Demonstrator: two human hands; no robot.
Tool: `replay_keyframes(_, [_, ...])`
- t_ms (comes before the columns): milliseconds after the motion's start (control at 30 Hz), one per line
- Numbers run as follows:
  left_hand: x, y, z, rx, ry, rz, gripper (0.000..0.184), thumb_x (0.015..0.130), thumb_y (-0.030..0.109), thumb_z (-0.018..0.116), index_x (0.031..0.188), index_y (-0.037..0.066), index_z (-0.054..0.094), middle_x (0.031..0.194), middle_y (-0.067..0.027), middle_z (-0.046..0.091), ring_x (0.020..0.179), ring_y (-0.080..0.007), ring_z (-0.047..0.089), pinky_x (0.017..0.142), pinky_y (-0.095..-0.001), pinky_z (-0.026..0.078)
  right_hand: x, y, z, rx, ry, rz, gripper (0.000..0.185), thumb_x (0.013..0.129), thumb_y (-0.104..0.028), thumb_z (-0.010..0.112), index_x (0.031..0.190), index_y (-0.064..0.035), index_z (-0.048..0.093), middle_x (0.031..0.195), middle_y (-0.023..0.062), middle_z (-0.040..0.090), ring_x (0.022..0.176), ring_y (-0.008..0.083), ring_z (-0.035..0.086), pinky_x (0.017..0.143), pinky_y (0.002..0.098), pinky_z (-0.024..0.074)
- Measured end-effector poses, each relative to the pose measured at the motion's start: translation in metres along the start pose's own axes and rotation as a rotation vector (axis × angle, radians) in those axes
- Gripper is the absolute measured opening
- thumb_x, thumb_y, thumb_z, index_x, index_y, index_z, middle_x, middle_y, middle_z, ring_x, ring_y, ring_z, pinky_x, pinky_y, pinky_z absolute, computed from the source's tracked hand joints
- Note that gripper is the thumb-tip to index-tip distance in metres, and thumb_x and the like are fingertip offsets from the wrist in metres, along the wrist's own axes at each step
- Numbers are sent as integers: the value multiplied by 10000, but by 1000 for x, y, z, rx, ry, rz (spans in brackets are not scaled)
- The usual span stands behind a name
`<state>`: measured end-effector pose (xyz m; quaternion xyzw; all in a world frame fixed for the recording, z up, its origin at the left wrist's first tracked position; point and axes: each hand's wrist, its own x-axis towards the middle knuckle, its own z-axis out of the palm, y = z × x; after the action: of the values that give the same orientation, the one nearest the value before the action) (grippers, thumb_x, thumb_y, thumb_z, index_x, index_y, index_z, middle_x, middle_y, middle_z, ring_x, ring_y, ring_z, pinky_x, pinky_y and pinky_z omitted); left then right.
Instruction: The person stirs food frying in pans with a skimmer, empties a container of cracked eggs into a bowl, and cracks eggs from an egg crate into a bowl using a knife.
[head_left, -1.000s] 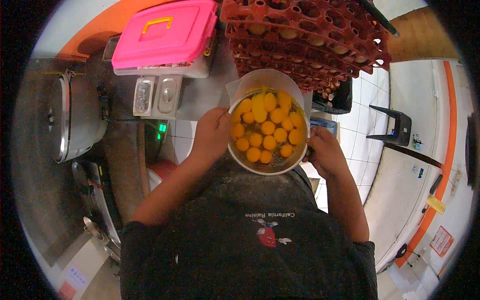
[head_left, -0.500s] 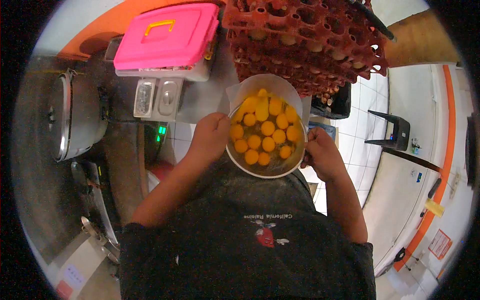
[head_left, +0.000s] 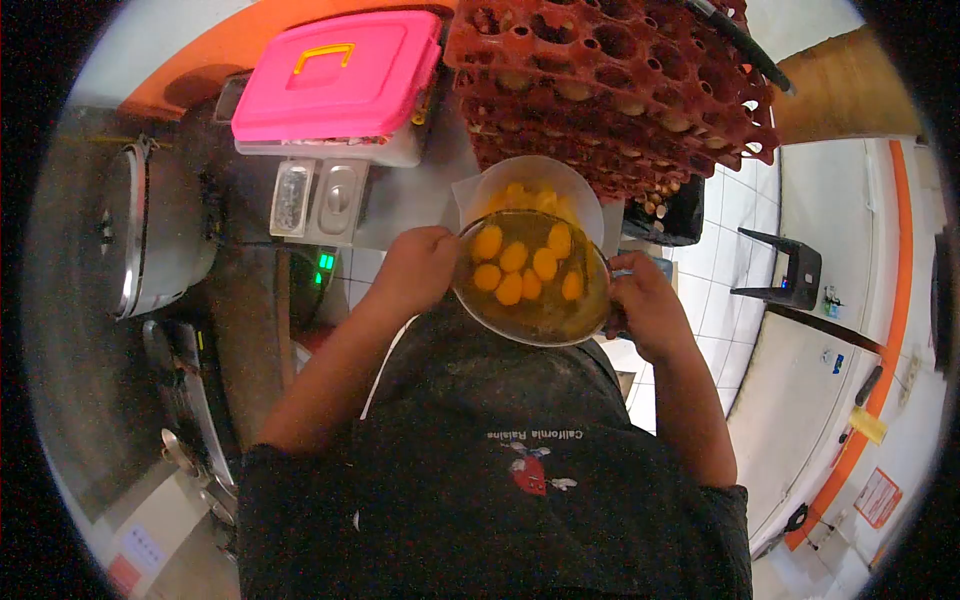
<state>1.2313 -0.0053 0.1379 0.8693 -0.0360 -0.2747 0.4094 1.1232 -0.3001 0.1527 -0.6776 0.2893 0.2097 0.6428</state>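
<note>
The bowl (head_left: 545,322) is tipped toward the clear container (head_left: 562,178) just past it, yolks (head_left: 514,257) in both. Its sides are gripped by the pretty much closed left hand (head_left: 421,265) and curled right hand (head_left: 645,302). Beyond the bowl, red egg trays (head_left: 620,80) are piled up.

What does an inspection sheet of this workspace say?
Surface: metal counter, partly hidden.
Job's things: bowl of yolks, tilted at a translucent container also holding yolks.
Clutter: red egg trays stacked close by; pink-lidded box; two small metal pans.
Grip: left hand and right hand on the bowl's sides.
Cables: apparent dark cord near the green display.
Surroundings: large pot left; tiled floor right.
</note>
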Motion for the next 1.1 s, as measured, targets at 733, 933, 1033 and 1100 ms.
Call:
replay_keyframes(733, [61, 17, -9, -115, -405, -424, 218, 889, 161, 663, 1058, 25, 686, 858, -137, 729, 676, -225, 697, 599, -388, 578, 55, -17, -17, 178, 48, 91, 270, 989, -311, 529, 982, -67, 643, 657, 39, 564, 415, 142, 473, 351, 299, 355])
replay_keyframes(933, [66, 11, -7, -56, -421, -330, 188, 934, 164, 610, 1027, 23, 692, 847, -133, 736, 695, -266, 712, 607, -415, 577, 80, 17, -35, -88, -74, -165, 169, 958, -183, 568, 910, -32, 625, 692, 85, 583, 493, 180, 548, 424, 351, 429])
replay_keyframes(1033, [73, 0, -10, 267, -405, -13, 314, 981, 220, 510, 996, -34, 693, 925, -211, 724, 841, -305, 722, 735, -433, 570, 99, 51, -44, -356, -74, -595, 112, 945, -165, 581, 1000, -70, 602, 760, 98, 602, 488, 184, 539, 410, 330, 405])
replay_keyframes(1100, [68, 6, -10, 312, -271, 24, 323, 982, 214, 492, 983, -40, 691, 956, -240, 711, 910, -340, 712, 787, -449, 559, 97, 51, -38, -485, 28, -644, 150, 939, -77, 580, 1076, -16, 586, 844, 136, 629, 560, 209, 595, 490, 353, 470])
